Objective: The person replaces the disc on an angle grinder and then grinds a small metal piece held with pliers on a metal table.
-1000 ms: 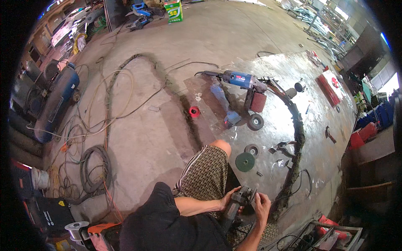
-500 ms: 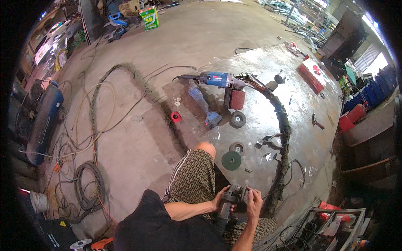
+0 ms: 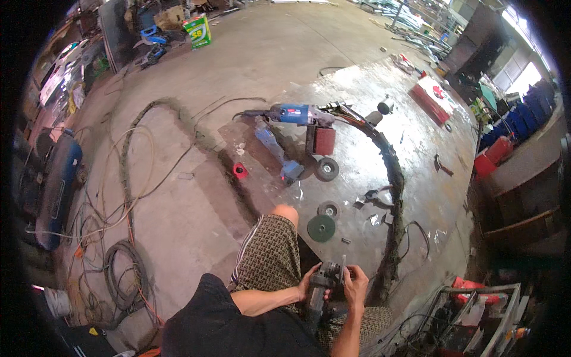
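Angle grinder (image 3: 324, 284) sits between both hands, left hand (image 3: 309, 279) and right hand (image 3: 355, 284) clasped around it.

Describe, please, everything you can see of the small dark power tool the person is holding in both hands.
The small dark grey power tool looks like a handheld grinder, with a stubby body of metal and dark plastic. It is held low in front of the person, just past the patterned-cloth knee, above the concrete floor. The left hand grips its near side and the right hand closes on its far side. A thin pale bar sticks up at its head. Whether a disc is fitted cannot be told.
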The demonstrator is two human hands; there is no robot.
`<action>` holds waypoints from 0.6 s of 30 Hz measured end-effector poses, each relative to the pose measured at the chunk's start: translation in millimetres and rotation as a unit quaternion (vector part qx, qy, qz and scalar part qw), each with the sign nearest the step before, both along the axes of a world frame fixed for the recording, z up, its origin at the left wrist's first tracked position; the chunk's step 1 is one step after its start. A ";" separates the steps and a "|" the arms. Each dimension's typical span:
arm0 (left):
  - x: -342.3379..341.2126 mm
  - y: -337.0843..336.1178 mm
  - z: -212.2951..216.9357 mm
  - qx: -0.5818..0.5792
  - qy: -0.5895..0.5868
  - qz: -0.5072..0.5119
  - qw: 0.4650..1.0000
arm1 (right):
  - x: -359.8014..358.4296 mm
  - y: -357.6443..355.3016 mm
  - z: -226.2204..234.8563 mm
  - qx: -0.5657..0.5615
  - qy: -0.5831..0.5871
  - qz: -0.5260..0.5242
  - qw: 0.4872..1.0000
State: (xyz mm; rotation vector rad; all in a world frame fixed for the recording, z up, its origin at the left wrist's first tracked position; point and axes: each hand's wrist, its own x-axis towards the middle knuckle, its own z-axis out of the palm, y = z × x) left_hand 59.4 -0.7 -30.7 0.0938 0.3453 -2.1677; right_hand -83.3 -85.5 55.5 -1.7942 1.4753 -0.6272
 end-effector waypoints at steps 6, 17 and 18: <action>11.9 -7.2 -0.7 0.027 -0.003 -0.036 0.999 | 1.8 -15.9 5.3 0.154 -0.115 0.027 0.981; 0.0 -3.9 -4.1 -0.004 0.021 -0.040 0.999 | -19.5 2.2 -34.5 0.130 -0.181 -0.074 0.972; 0.9 -3.7 -4.1 -0.009 0.022 -0.040 0.999 | -17.8 2.7 -42.1 0.178 -0.240 -0.116 0.947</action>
